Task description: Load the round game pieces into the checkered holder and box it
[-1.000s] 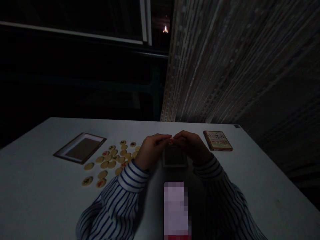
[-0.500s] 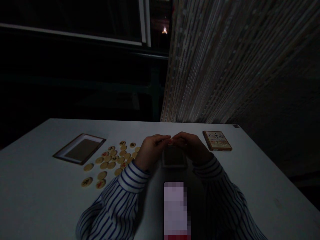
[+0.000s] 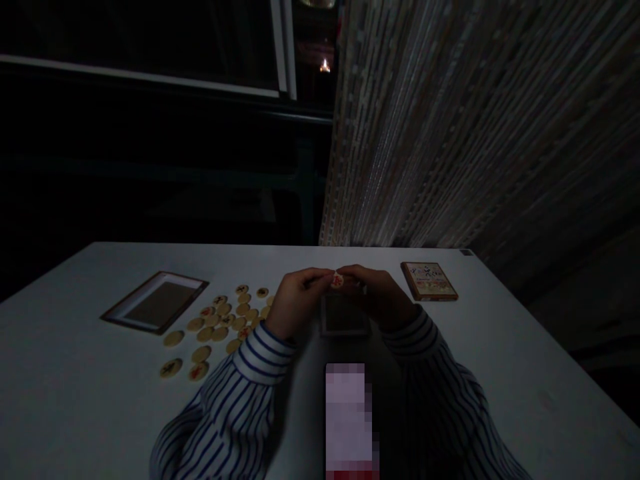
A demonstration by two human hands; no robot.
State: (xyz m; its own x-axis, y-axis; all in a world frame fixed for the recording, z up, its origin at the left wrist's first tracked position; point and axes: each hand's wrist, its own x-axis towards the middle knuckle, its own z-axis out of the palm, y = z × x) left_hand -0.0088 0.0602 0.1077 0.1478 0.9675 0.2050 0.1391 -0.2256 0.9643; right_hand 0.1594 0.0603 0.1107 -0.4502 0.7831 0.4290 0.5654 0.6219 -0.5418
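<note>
The scene is dim. My left hand (image 3: pixel 295 303) and my right hand (image 3: pixel 380 297) meet above a small dark box (image 3: pixel 345 317) on a white table (image 3: pixel 75 400). Between their fingertips they pinch a round pale game piece (image 3: pixel 337 281) with a red mark. Both hands have curled fingers. Left of my left hand lies a scatter of several round pale pieces (image 3: pixel 220 323), some with red or black marks.
A flat box lid (image 3: pixel 155 301) lies at the left of the table. A printed box cover (image 3: pixel 429 281) lies at the right, near the far corner. A ribbed wall (image 3: pixel 475 120) rises behind the table. The room behind is dark.
The round piece now shows more plainly between my fingertips. The view has shifted slightly; hands stay over the small box.
</note>
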